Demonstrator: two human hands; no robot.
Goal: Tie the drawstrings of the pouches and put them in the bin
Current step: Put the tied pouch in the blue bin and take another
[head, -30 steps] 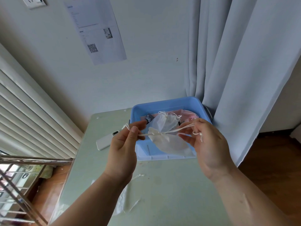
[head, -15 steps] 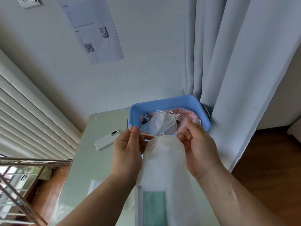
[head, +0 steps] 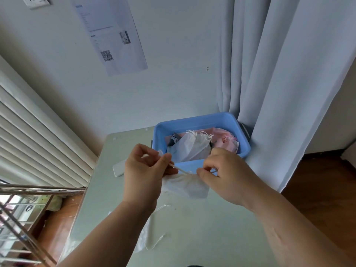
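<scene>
Pale-green table (head: 212, 237) by curtain (head: 289, 74); L hand (head: 142, 176) & R hand (head: 229, 176) pinch pouch (head: 186, 186) drawstring (head: 179, 169).

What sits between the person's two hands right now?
Head view: a white drawstring stretches from the left hand to the gathered mouth of the white pouch, right beside the right hand; the pouch hangs below.

Thin matt cloth pouch (head: 185, 186), smooth blue plastic bin (head: 194, 125), glossy table (head: 202, 228).
</scene>
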